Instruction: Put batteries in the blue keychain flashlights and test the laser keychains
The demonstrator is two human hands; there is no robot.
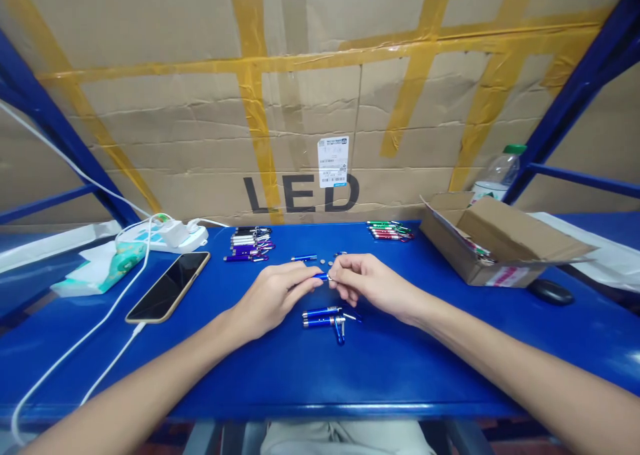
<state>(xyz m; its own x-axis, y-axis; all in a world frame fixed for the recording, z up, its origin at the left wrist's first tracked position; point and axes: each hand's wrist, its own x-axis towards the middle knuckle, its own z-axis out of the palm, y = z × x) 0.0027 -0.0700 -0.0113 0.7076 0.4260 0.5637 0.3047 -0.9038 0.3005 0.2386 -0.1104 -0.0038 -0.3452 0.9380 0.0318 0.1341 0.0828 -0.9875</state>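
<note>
Over the middle of the blue table, my left hand (275, 294) pinches one end of a small blue flashlight (321, 277). The fingers of my right hand (364, 280) are closed at its other end, partly hiding it. Just beyond my hands lie a blue flashlight tube (304, 258) and small round button cells (331, 263). A small blue piece shows partly behind my right fingers. Nearer to me rest two blue flashlights with carabiner clips (323, 322), side by side.
Black, silver and purple flashlights (249, 244) lie at the back left, green and red ones (390, 230) at the back right. A phone (170, 287), tissue pack (100, 268) and power strip (175, 238) occupy the left. An open cardboard box (500, 242) and black mouse (551, 292) are right.
</note>
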